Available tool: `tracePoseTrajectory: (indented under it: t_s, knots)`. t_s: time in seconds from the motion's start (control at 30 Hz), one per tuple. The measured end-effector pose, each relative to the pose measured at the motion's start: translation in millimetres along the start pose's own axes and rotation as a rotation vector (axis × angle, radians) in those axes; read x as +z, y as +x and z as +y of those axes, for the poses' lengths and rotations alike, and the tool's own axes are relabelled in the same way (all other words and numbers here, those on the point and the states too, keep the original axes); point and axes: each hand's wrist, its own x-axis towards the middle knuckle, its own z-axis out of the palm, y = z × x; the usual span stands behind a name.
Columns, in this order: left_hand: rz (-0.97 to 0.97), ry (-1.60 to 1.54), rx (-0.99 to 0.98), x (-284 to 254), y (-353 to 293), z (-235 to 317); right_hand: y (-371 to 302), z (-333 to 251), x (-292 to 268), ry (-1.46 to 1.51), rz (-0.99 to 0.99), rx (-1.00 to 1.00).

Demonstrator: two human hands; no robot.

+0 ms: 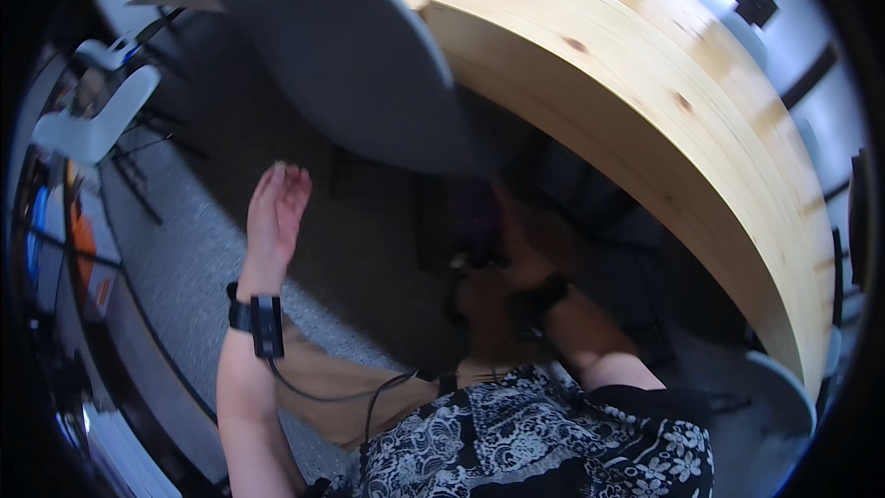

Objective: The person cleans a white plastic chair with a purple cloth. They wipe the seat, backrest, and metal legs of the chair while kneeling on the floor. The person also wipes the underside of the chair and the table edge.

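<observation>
My left hand (277, 207) is raised over the dark floor, beneath the grey chair back. Its fingers stretch upward, loosely bent and slightly apart, and nothing clear shows in them. In the deep shadow below the table edge is my right hand (521, 244), reaching forward and smeared by motion. Close beside it is a dim purple thing (477, 214), too dark to name. Whether the right fingers grip it is hidden. Each wrist wears a black strap; a small black box (267, 326) sits on the left one, with a thin cable (341, 397) running from it to my body.
A thick pale wooden table (636, 65) curves across the upper right. The grey chair (359, 55) stands against it, in front of me. Another grey seat (770, 397) is at the lower right. White chairs (101, 124) and a shelf with an orange item (83, 244) line the left.
</observation>
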Motion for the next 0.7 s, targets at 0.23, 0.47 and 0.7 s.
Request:
tracePoseTrajectory:
  t_s: [0.23, 0.47, 0.7]
  knots:
    - [-0.185, 0.170, -0.161, 22, -48, -85, -24, 12, 26, -0.201, -0.079, 0.241]
    - [-0.344, 0.694, 0.018, 54, -57, -104, -46, 30, 44, -0.077, -0.364, 0.321]
    - [-0.617, 0.763, 0.049, 70, -115, -118, -114, 28, 35, -0.053, -0.099, 0.113]
